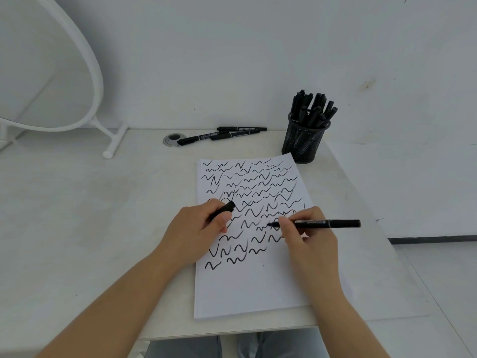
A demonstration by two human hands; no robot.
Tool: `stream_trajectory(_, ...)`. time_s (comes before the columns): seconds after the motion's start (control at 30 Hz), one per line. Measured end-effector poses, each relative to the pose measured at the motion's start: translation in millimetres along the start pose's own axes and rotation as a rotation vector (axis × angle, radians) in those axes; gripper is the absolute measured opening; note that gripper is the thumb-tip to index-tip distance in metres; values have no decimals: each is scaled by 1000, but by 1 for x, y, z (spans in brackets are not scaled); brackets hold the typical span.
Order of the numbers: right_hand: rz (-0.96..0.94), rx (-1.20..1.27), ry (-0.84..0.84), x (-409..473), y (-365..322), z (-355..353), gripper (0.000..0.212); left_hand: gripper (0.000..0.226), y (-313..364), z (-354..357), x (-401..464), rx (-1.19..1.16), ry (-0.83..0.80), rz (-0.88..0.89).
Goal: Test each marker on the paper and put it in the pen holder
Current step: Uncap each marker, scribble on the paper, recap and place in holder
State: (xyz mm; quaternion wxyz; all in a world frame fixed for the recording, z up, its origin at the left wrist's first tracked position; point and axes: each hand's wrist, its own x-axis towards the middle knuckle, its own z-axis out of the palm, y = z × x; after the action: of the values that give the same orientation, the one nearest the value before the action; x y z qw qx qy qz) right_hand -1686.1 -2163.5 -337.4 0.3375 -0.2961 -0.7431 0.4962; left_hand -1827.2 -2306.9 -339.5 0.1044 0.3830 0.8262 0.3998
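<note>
Two bare forearms reach from the desk's [77, 215] near edge over a sheet of paper [247, 288] covered in black test squiggles. Left hand [198, 231] rests on the paper's left edge, steadying it, fingers curled around a black cap [224, 209]. Right hand [307, 236] pinches an uncapped black marker [317, 224], tip down among the lower squiggles, apparently mid-test. Near the desk's far right corner stands a black mesh pen holder [302, 143] crowded with markers. Three more markers [227, 134], probably still untested, lie along the far edge beside a round cable grommet [171, 139].
</note>
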Motion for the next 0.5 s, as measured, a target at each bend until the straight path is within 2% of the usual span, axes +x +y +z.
stream_trajectory(0.07,47,115,-17,1,-2,-2,21,10,0,1,-1,23,-10,43)
stream_trajectory(0.2,47,296,-141,2,-5,-7,18,26,2,2,-3,93,-36,166)
stream_trajectory(0.33,92,507,-211,3,-4,-10,19,15,5,3,-3,88,-63,233)
stream_trajectory(0.5,77,480,-270,3,-2,-10,23,15,6,3,-4,99,-78,270)
